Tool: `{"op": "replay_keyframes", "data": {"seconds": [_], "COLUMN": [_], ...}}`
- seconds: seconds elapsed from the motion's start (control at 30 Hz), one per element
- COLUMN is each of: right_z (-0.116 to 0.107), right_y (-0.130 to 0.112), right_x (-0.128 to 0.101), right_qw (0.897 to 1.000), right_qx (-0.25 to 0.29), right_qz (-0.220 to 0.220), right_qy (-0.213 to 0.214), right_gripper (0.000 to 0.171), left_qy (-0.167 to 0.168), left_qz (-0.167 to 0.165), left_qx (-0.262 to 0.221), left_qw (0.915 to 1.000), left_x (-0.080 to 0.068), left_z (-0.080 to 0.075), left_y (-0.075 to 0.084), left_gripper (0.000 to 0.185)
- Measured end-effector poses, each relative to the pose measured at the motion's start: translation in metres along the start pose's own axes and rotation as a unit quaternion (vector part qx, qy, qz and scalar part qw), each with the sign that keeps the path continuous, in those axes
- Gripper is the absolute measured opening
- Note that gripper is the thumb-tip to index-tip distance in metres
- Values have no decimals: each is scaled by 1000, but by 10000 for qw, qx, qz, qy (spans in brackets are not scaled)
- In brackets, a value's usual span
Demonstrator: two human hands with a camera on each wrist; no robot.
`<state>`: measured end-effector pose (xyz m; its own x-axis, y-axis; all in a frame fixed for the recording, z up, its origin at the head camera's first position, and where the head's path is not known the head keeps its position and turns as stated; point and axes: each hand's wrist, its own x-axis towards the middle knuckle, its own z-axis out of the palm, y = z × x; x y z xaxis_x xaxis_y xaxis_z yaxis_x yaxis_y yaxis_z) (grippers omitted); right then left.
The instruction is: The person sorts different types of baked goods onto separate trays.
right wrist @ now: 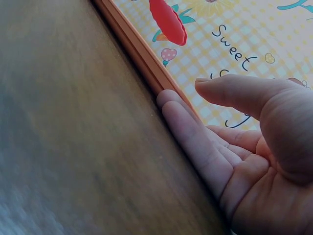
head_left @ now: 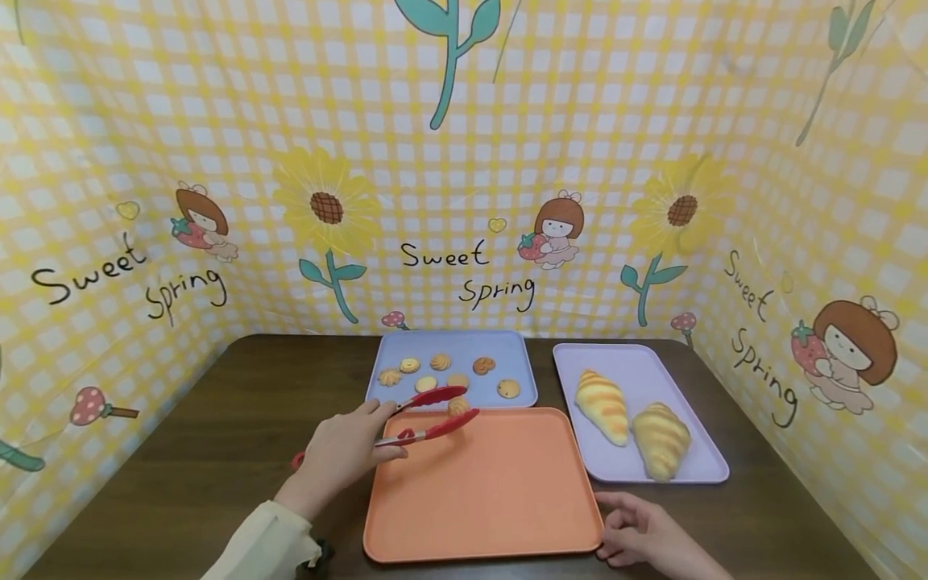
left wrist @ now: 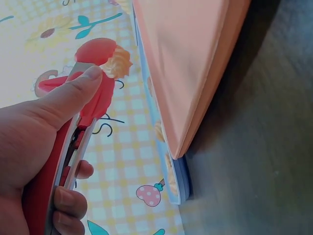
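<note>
My left hand grips a pair of tongs with red tips, fingers and thumb wrapped around the handles. Between the tips sits a swirled piped cookie, held over the far edge of the orange tray. No food lies on that tray. At its near right corner, my right hand touches the side with its fingertips. The right wrist view shows those fingers laid along the tray's edge, with the thumb raised apart from it. Behind, a blue tray bears several cookies of different shapes.
To the right, a lilac tray holds a striped bread roll and a croissant-shaped bread. All the trays stand on a dark wooden table. A yellow checked cloth surrounds the table's back and sides.
</note>
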<state>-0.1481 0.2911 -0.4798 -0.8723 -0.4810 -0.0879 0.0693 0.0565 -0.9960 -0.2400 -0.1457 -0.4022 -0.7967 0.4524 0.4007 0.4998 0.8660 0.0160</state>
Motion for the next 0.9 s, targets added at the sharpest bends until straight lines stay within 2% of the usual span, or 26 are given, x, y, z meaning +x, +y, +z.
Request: {"op": "replay_keyframes", "data": {"seconds": [0.27, 0.43, 0.7, 0.9], "right_z": [0, -1, -2, -1], "right_y": [4, 3, 2, 2], "right_x": [0, 1, 0, 1], "right_qw": [9998, 9999, 9999, 10000], "right_qx": [71, 45, 18, 63], "right_qz": [-114, -46, -67, -35], "right_qy": [-159, -83, -87, -58], "right_gripper": [61, 62, 63, 62], "left_qy": [17, 35, 130, -43], "left_qz": [-194, -250, -271, -361], "left_qx": [-132, -84, -184, -75], "left_qw": [9997, 9996, 9994, 9993], "left_x": [11, 21, 38, 54], "left_z": [4, 5, 12, 18], "left_y": [-3, -4, -9, -11], "left_gripper": [62, 69, 68, 66]}}
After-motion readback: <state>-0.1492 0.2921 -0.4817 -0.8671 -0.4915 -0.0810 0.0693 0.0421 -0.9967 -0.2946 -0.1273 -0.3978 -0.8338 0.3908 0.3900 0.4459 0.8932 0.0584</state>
